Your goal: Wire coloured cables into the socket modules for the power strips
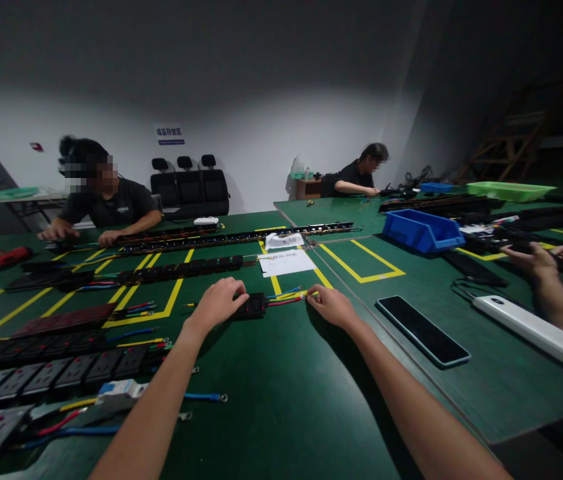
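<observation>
A small black socket module (256, 305) lies on the green table (281, 400) in front of me, with red, yellow and blue wires (286, 298) running out of its right side. My left hand (221, 300) is closed on the module's left end, thumb and fingers around it. At the wires' far end, my right hand (328, 305) pinches the tips near their ring terminals. Behind the wires lies a white paper sheet (287, 263).
Rows of socket strips (51, 380) with wire ends fill the left. A phone (422, 331), a white power bank (536, 328) and a blue bin (424, 230) are at the right. A co-worker's hands (536, 263) are far right; two people sit across.
</observation>
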`<state>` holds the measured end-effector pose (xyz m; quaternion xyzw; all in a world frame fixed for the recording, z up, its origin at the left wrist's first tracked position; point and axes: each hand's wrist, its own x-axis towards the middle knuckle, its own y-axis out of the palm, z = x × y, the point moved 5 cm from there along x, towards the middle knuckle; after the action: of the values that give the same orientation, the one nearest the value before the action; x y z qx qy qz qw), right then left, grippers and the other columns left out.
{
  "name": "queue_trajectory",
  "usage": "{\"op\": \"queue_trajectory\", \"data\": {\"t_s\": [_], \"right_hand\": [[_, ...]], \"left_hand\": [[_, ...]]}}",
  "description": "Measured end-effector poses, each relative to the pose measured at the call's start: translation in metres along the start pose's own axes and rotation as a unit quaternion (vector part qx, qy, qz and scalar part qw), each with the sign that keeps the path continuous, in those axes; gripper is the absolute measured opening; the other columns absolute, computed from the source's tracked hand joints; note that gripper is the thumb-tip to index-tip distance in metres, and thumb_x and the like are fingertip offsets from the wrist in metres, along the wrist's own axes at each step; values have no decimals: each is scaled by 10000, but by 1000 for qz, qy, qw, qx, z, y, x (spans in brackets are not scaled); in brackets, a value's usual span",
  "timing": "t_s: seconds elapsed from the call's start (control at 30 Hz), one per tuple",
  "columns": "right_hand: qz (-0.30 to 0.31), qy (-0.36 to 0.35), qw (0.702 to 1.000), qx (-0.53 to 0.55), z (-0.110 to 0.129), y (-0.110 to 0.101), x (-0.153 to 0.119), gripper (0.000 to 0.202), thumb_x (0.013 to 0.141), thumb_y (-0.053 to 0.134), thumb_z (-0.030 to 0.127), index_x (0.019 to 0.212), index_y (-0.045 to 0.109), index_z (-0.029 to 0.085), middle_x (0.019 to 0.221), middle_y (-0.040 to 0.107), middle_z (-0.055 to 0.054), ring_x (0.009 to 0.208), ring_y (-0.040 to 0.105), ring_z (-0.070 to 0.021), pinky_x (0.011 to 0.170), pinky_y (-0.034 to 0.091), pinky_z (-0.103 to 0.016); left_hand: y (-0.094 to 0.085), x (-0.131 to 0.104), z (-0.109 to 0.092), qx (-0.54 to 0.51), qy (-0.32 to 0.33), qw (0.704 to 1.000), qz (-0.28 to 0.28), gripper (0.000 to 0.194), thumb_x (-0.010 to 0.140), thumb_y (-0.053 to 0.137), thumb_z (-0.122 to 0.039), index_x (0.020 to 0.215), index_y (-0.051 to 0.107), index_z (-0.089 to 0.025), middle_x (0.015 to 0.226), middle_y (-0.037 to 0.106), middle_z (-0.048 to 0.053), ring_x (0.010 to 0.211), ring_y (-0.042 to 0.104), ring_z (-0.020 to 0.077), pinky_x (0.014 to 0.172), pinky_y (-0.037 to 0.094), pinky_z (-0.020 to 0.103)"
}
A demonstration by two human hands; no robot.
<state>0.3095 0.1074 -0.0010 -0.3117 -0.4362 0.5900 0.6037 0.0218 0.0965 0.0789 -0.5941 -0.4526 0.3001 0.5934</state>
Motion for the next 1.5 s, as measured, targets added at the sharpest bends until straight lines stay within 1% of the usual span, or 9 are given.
{"op": "queue_trajectory", "data": {"t_s": [0.17, 0.37, 0.67, 0.77, 0.87, 0.97, 1.07, 1.23, 1.5], "right_hand": [[-1, -1, 1000, -5, 0, 0, 0, 214, 943, 529, 348, 1060, 684, 258, 861, 721, -22, 767, 619, -176, 599, 285, -253], [5, 4, 1000, -11, 0, 1, 1, 218, 946, 522, 352, 1062, 681, 258, 864, 724, -20, 755, 619, -176, 583, 265, -257], [8, 2, 1000, -21, 1, 2, 1, 227, 953, 504, 336, 1087, 672, 263, 871, 716, -26, 784, 627, -184, 612, 306, -257], [-1, -1, 999, -40, 2, 4, 1, 261, 965, 482, 314, 1156, 653, 269, 985, 695, -49, 840, 626, -188, 637, 335, -260], [-21, -17, 997, -68, 6, 8, 1, 354, 968, 462, 262, 1290, 608, 272, 1123, 628, -85, 934, 614, -193, 700, 378, -262], [-28, -27, 994, -100, 13, 12, 3, 450, 970, 452, 236, 1409, 545, 256, 1123, 587, -116, 962, 602, -211, 769, 403, -283], [-18, -32, 990, -136, 18, 17, 6, 475, 991, 435, 273, 1459, 509, 257, 1098, 575, -134, 972, 599, -238, 794, 407, -308], [-16, -51, 988, -145, 21, 19, 8, 396, 1006, 389, 246, 1348, 587, 249, 1072, 584, -126, 992, 593, -249, 786, 392, -313], [-26, -31, 997, -66, 22, 15, 10, 227, 978, 418, 219, 998, 637, 165, 1009, 659, -111, 932, 597, -213, 752, 358, -291]], "left_hand": [[8, 1, -2, 6, 6, 1000, -5, 280, 986, 448, -340, 1029, 680, -189, 1062, 649, 93, 1022, 604, 234, 913, 456, 345], [21, -1, 0, -13, -6, 999, 30, 500, 982, 419, -532, 1261, 612, -165, 1253, 614, 127, 1129, 580, 255, 983, 438, 381], [30, -1, -10, 5, -56, 998, -18, 532, 981, 326, -608, 1136, 577, -165, 1194, 604, 142, 1120, 570, 283, 981, 408, 436], [34, -2, -14, 8, -57, 998, -32, 516, 986, 330, -591, 1147, 574, -166, 1180, 630, 136, 1106, 573, 271, 1018, 371, 446], [38, -5, -16, 17, -52, 997, -46, 541, 998, 317, -570, 1279, 547, -169, 1238, 629, 140, 1157, 552, 274, 1060, 323, 460], [42, -9, -19, 48, -41, 996, -63, 580, 1010, 284, -552, 1418, 485, -192, 1319, 594, 144, 1233, 500, 288, 1080, 292, 481], [45, -11, -22, 65, -38, 995, -71, 578, 1010, 285, -550, 1431, 500, -217, 1321, 592, 142, 1243, 485, 296, 1083, 285, 496], [45, -12, -23, 66, -47, 994, -71, 568, 1007, 302, -546, 1433, 514, -235, 1338, 589, 133, 1257, 481, 299, 1094, 288, 501], [46, -12, -22, 52, -42, 995, -72, 599, 1004, 269, -578, 1439, 516, -248, 1342, 593, 127, 1276, 483, 303, 1109, 290, 502]]}}
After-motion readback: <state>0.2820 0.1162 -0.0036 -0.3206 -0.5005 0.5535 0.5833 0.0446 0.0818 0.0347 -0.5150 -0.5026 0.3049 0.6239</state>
